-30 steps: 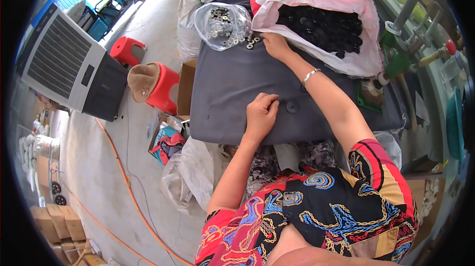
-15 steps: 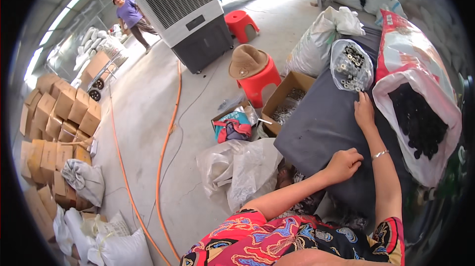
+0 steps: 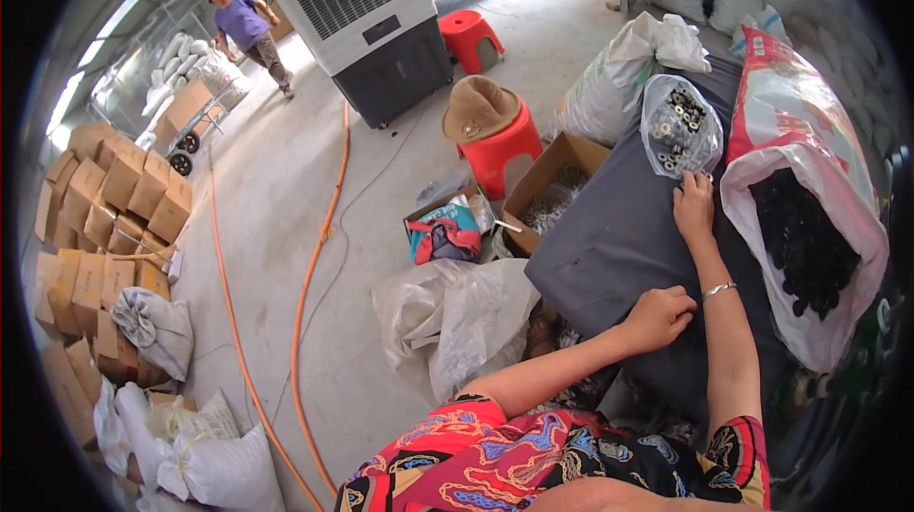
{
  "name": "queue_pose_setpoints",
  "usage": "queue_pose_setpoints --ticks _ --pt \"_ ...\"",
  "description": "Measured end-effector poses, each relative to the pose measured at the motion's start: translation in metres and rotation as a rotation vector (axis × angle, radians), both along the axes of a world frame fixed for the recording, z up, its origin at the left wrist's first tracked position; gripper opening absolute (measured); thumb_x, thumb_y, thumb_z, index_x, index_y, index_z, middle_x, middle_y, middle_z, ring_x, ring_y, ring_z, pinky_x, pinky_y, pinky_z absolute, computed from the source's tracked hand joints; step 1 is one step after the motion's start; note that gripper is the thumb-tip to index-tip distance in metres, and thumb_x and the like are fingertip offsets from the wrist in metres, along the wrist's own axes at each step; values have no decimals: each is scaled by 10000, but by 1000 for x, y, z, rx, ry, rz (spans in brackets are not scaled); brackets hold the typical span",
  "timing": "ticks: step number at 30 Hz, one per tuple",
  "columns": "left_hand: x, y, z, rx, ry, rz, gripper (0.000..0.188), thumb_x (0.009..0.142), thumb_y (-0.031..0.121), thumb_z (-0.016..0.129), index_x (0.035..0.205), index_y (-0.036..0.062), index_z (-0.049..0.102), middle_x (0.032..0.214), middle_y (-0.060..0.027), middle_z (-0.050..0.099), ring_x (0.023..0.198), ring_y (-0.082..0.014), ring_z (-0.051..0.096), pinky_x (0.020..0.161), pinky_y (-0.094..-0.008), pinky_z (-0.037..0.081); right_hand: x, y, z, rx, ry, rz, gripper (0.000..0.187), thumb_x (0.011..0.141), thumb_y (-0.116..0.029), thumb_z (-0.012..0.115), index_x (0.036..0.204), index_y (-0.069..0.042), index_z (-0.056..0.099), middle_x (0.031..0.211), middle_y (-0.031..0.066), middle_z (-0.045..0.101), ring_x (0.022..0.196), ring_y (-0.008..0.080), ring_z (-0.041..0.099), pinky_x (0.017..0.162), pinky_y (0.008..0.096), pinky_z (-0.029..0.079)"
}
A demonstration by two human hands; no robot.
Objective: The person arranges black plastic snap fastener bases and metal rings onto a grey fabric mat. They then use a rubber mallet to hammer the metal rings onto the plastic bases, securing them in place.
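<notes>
While left hand (image 3: 659, 320) curls over cloth (image 3: 609, 243), right hand (image 3: 694, 209) by crinkled bag (image 3: 707, 144): grasps unclear.

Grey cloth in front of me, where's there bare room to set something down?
The widest bare patch on the grey cloth lies between the cardboard box at its left and the right forearm, beyond the left hand. The far end is crowded: the clear bag, right hand and open sack sit close together.

Right grip (image 3: 694, 211) hiding its underside from me, cooler (image 3: 357, 31) cut off above, boxed pieces (image 3: 557, 205) too small to tell
</notes>
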State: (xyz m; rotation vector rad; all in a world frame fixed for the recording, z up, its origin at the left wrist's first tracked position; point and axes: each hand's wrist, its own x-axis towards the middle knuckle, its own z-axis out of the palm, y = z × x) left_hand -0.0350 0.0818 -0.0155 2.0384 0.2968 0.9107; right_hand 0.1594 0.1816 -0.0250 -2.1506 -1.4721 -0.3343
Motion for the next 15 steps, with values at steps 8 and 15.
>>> queue_pose_setpoints --ticks 8,15 --pt "2 8 -6 -82 -129 -34 128 748 32 635 869 4 664 806 -143 635 715 -291 624 638 -363 496 -38 -28 5 81 -55 116 350 788 -120 628 1121 -20 598 1117 204 596 1087 365 541 958 444 426" --pt "-10 48 25 -277 -157 45 93 828 -5 615 898 -28 671 755 -26 623 623 -73 552 575 -219 443 -1 -17 9 139 13 -12 273 822 -168 614 1043 -15 564 1143 209 554 1085 370 513 944 450 423"
